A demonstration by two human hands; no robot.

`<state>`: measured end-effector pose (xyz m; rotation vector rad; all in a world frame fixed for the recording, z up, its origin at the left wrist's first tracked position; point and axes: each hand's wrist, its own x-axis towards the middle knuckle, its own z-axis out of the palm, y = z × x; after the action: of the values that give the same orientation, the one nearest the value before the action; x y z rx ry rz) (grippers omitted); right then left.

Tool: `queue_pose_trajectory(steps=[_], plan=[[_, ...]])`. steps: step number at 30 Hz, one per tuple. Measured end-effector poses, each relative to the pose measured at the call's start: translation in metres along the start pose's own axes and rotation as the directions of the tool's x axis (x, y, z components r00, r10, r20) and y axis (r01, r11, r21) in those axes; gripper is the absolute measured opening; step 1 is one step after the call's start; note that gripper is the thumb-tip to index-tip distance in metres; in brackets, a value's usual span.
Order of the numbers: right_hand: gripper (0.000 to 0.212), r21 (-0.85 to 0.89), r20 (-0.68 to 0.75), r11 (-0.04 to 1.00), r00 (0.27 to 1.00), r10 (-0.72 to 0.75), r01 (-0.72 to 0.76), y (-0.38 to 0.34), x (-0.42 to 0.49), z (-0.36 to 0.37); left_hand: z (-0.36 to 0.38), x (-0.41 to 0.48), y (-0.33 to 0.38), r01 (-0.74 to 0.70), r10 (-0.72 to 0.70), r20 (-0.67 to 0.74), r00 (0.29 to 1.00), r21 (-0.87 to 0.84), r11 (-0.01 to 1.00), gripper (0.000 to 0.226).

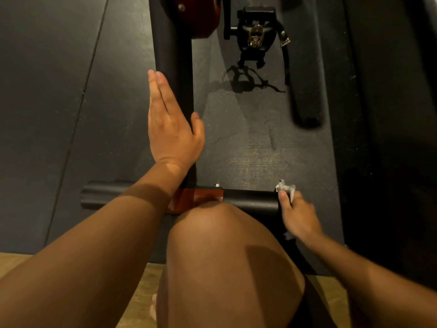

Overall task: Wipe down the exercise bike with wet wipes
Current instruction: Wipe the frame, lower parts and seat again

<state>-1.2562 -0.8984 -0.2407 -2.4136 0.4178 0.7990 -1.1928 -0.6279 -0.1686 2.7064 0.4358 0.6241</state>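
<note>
Flat and open, the left hand [171, 125] lies with fingers together along the black upright frame tube of the exercise bike [173, 67]. At the far end of the black floor stabiliser bar [250, 201], the right hand [299, 215] pinches a crumpled white wet wipe [287, 188] against the bar's end. A bare knee [212, 223] sits between the hands, and a black strapped pedal [256, 35] lies beyond them.

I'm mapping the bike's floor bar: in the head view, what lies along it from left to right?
Black rounded end of the floor bar → left forearm crossing over it → red-brown centre bracket → bare black tube section → right hand pinching a crumpled white wet wipe.
</note>
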Motion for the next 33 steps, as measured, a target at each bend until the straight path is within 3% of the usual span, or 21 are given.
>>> queue_pose_trajectory(steps=[1, 2, 4, 7, 10, 12, 15, 19, 21, 22, 23, 25, 26, 27, 28, 31, 33], plan=[[0.053, 0.229, -0.024, 0.965, 0.990, 0.136, -0.127, -0.008, -0.010, 0.006, 0.000, 0.000, 0.000, 0.001, -0.001, 0.005, 1.000, -0.007, 1.000, 0.085], [0.054, 0.444, 0.006, 0.862, 0.962, 0.272, -0.246, -0.016, -0.019, 0.011, -0.001, 0.000, 0.000, 0.001, -0.001, 0.007, 1.000, -0.016, 1.000, 0.085], [0.056, 0.757, 0.222, 0.487, 0.873, 0.435, -0.435, -0.029, -0.036, 0.012, -0.002, -0.001, 0.002, 0.003, -0.003, 0.007, 1.000, -0.036, 0.999, 0.085], [0.047, 0.858, 0.467, 0.005, 0.785, 0.406, -0.513, -0.047, -0.050, 0.003, -0.003, 0.000, 0.003, 0.003, -0.002, 0.007, 1.000, -0.067, 0.998, 0.084], [0.061, 0.811, 0.584, -0.207, 0.734, 0.347, -0.548, -0.056, -0.049, 0.020, -0.003, 0.000, 0.003, 0.007, -0.006, 0.015, 1.000, -0.067, 0.998, 0.084], [0.060, 0.778, 0.625, -0.137, 0.736, 0.260, -0.613, -0.063, -0.052, 0.036, -0.003, -0.001, 0.002, 0.010, -0.008, 0.022, 1.000, -0.060, 0.998, 0.083], [0.027, 0.741, 0.632, 0.182, 0.763, 0.136, -0.646, -0.080, -0.060, 0.053, -0.005, 0.000, 0.002, 0.033, -0.030, 0.050, 0.998, -0.066, 0.997, 0.084], [0.015, 0.650, 0.629, 0.292, 0.712, 0.313, -0.702, -0.085, -0.066, 0.044, -0.024, 0.002, 0.007, 0.094, -0.069, 0.245, 0.967, -0.092, 0.991, 0.085], [0.018, 0.675, 0.636, 0.289, 0.734, 0.239, -0.679, -0.091, -0.079, 0.023, -0.042, 0.000, 0.021, 0.227, -0.177, 0.349, 0.920, -0.105, 0.968, 0.083], [0.019, 0.708, 0.643, 0.259, 0.751, 0.150, -0.657, -0.095, -0.087, 0.010, -0.054, -0.004, 0.031, 0.348, -0.278, 0.412, 0.868, -0.106, 0.931, 0.081], [0.021, 0.739, 0.629, 0.270, 0.776, 0.050, -0.617, -0.099, -0.098, -0.005, -0.067, -0.008, 0.042, 0.513, -0.406, 0.491, 0.771, -0.100, 0.853, 0.078], [0.029, 0.783, 0.581, 0.368, 0.801, -0.145, -0.502, -0.106, -0.125, -0.041, -0.097, -0.019, 0.065, 0.802, -0.588, 0.669, 0.455, -0.021, 0.597, 0.064], [0.032, 0.785, 0.572, 0.411, 0.797, -0.194, -0.464, -0.108, -0.141, -0.059, -0.115, -0.026, 0.077, 0.851, -0.581, 0.750, 0.317, 0.046, 0.523, 0.068], [0.030, 0.773, 0.578, 0.445, 0.790, -0.203, -0.452, -0.108, -0.159, -0.076, -0.136, -0.032, 0.090, 0.836, -0.531, 0.817, 0.224, 0.118, 0.535, 0.076], [0.028, 0.764, 0.589, 0.459, 0.780, -0.211, -0.453, -0.108, -0.179, -0.096, -0.157, -0.039, 0.104, 0.800, -0.478, 0.860, 0.179, 0.156, 0.579, 0.074], [0.026, 0.734, 0.626, 0.484, 0.752, -0.207, -0.477, -0.106, -0.241, -0.153, -0.221, -0.049, 0.158, 0.807, -0.411, 0.869, 0.276, 0.024, 0.591, 0.037], [0.019, 0.737, 0.599, 0.495, 0.785, -0.160, -0.461, -0.104, -0.279, -0.193, -0.261, -0.049, 0.193, 0.800, -0.410, 0.857, 0.313, -0.005, 0.600, 0.031]])
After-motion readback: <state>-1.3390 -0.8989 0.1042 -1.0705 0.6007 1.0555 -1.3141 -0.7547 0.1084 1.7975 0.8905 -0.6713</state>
